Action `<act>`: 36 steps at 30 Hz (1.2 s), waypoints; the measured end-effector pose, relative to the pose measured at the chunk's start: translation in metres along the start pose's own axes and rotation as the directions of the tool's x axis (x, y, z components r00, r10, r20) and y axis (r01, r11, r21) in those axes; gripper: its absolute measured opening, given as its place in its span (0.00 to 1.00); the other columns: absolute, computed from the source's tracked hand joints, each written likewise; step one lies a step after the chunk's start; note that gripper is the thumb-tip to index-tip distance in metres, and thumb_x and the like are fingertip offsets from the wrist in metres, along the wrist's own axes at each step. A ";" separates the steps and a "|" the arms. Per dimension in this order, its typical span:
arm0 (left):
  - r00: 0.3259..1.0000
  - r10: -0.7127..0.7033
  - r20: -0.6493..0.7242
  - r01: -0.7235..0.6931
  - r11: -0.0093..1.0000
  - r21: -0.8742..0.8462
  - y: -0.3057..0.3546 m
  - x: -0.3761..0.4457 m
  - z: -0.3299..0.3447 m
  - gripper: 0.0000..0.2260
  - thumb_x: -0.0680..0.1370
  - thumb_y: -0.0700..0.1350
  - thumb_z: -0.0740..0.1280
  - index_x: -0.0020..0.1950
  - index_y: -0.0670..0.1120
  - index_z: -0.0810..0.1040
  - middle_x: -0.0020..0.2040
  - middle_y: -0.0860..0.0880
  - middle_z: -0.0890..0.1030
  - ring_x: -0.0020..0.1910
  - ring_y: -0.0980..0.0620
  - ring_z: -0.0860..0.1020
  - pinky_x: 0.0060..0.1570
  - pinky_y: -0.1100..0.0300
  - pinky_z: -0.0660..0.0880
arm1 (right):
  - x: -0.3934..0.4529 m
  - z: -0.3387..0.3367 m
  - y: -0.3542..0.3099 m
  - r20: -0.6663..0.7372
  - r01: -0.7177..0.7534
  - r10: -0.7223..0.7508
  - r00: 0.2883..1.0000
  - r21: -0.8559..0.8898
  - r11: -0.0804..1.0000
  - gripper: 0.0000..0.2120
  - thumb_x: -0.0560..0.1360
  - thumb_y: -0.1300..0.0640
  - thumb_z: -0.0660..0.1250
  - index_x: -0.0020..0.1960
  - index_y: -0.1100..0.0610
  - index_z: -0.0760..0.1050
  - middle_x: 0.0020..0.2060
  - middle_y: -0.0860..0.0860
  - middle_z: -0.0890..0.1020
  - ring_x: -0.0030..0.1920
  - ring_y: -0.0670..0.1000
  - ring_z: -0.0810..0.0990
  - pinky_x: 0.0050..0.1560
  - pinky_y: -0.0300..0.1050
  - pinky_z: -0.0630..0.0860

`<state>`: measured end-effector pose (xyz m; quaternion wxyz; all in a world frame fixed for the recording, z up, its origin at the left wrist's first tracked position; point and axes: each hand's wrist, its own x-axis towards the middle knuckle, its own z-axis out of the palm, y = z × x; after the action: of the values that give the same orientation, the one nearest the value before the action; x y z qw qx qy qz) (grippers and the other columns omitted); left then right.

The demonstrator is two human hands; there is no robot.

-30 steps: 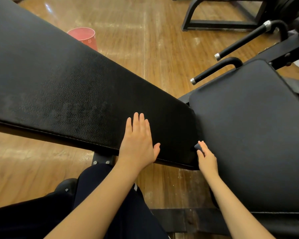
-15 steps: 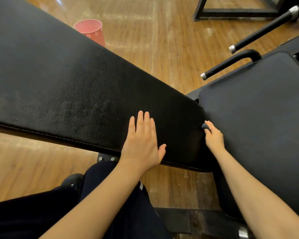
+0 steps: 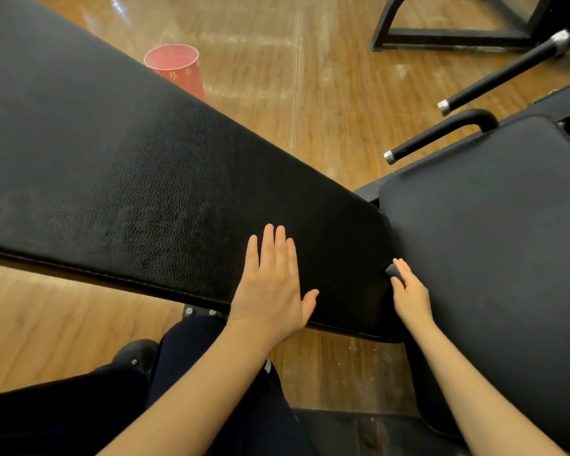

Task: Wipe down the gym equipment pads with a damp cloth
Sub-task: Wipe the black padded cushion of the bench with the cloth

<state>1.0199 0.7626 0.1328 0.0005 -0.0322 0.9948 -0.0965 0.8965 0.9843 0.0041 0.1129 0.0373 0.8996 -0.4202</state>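
A long black textured bench pad (image 3: 139, 166) runs from the upper left to the centre. My left hand (image 3: 270, 284) lies flat on its near end, fingers straight and together. A smoother black seat pad (image 3: 494, 245) adjoins it on the right. My right hand (image 3: 410, 294) is at the gap between the two pads and pinches a small dark grey cloth (image 3: 391, 270) at its fingertips. The cloth is pressed against the end edge of the long pad, and most of it is hidden by the fingers.
A red bucket (image 3: 175, 65) stands on the wooden floor (image 3: 326, 93) behind the long pad. Two black handle bars (image 3: 441, 133) with silver caps stick out at the right. A black machine frame (image 3: 441, 37) sits at the top right. My dark trouser leg (image 3: 211, 390) is below the bench.
My right hand slid the cloth farther along the gap between the pads, away from me, then held about there. My left hand stayed flat on the pad. The view tilted slightly.
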 end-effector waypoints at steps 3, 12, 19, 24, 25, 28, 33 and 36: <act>1.000 -0.004 0.001 0.004 1.000 0.011 -0.001 0.001 0.003 0.37 0.76 0.63 0.50 0.73 0.36 0.64 0.73 0.34 0.64 0.73 0.35 0.61 0.71 0.40 0.57 | 0.029 0.003 -0.014 -0.006 0.015 -0.015 1.000 -0.044 0.999 0.20 0.81 0.62 0.54 0.72 0.58 0.64 0.72 0.52 0.64 0.71 0.53 0.63 0.69 0.42 0.57; 1.000 0.020 -0.008 -0.020 0.999 -0.033 0.000 0.002 0.011 0.36 0.75 0.60 0.47 0.69 0.34 0.69 0.69 0.32 0.68 0.71 0.34 0.65 0.69 0.39 0.56 | 0.102 0.009 -0.057 -0.013 -0.082 0.081 0.997 -0.054 0.995 0.19 0.81 0.61 0.52 0.72 0.58 0.63 0.71 0.57 0.66 0.69 0.58 0.65 0.69 0.47 0.60; 1.000 0.015 -0.026 -0.016 0.999 -0.027 -0.001 0.003 0.015 0.36 0.75 0.60 0.47 0.69 0.34 0.68 0.70 0.33 0.68 0.71 0.34 0.65 0.69 0.39 0.56 | 0.106 0.007 -0.046 -0.023 -0.051 0.050 0.998 -0.019 0.999 0.16 0.80 0.61 0.52 0.63 0.57 0.72 0.61 0.58 0.75 0.59 0.57 0.73 0.54 0.45 0.68; 0.999 0.014 -0.032 -0.014 1.000 -0.009 -0.001 0.003 0.015 0.35 0.76 0.60 0.47 0.70 0.34 0.68 0.70 0.33 0.68 0.71 0.33 0.64 0.69 0.39 0.54 | 0.113 0.008 -0.065 -0.034 -0.135 0.141 0.989 0.146 0.980 0.16 0.79 0.63 0.53 0.60 0.55 0.75 0.53 0.54 0.77 0.50 0.53 0.74 0.50 0.46 0.71; 0.999 0.012 -0.031 -0.013 1.000 -0.005 -0.001 0.003 0.015 0.35 0.76 0.60 0.47 0.70 0.34 0.68 0.70 0.33 0.68 0.71 0.33 0.64 0.69 0.39 0.54 | 0.114 0.010 -0.072 -0.013 -0.117 0.121 0.993 0.163 0.980 0.16 0.79 0.63 0.53 0.63 0.56 0.74 0.57 0.53 0.77 0.54 0.53 0.74 0.56 0.46 0.70; 0.999 0.011 -0.033 -0.010 1.000 0.016 -0.001 0.004 0.013 0.35 0.75 0.60 0.48 0.69 0.34 0.69 0.70 0.33 0.68 0.71 0.34 0.65 0.68 0.39 0.54 | 0.107 0.020 -0.095 0.022 0.025 -0.029 0.999 0.177 0.984 0.18 0.80 0.61 0.56 0.70 0.56 0.68 0.68 0.52 0.71 0.68 0.52 0.67 0.65 0.40 0.61; 1.000 0.010 -0.026 -0.010 1.000 0.005 0.000 0.003 0.012 0.35 0.75 0.60 0.47 0.69 0.34 0.69 0.69 0.33 0.69 0.70 0.34 0.65 0.68 0.39 0.55 | 0.093 0.016 -0.077 0.063 0.162 -0.169 0.984 0.100 0.982 0.20 0.80 0.62 0.56 0.71 0.54 0.66 0.70 0.50 0.68 0.70 0.51 0.65 0.71 0.45 0.58; 0.999 0.011 -0.033 -0.012 1.000 -0.008 0.000 0.003 0.013 0.35 0.75 0.60 0.47 0.69 0.34 0.69 0.70 0.33 0.68 0.71 0.34 0.65 0.68 0.40 0.54 | 0.099 0.000 -0.036 0.016 0.015 -0.015 1.000 0.003 1.000 0.19 0.80 0.61 0.55 0.71 0.54 0.66 0.70 0.54 0.69 0.69 0.55 0.66 0.70 0.47 0.60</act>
<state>1.0171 0.7598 0.1197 -0.0157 -0.0248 0.9953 -0.0927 0.7951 0.9583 0.0073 0.1170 0.0271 0.8983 -0.4227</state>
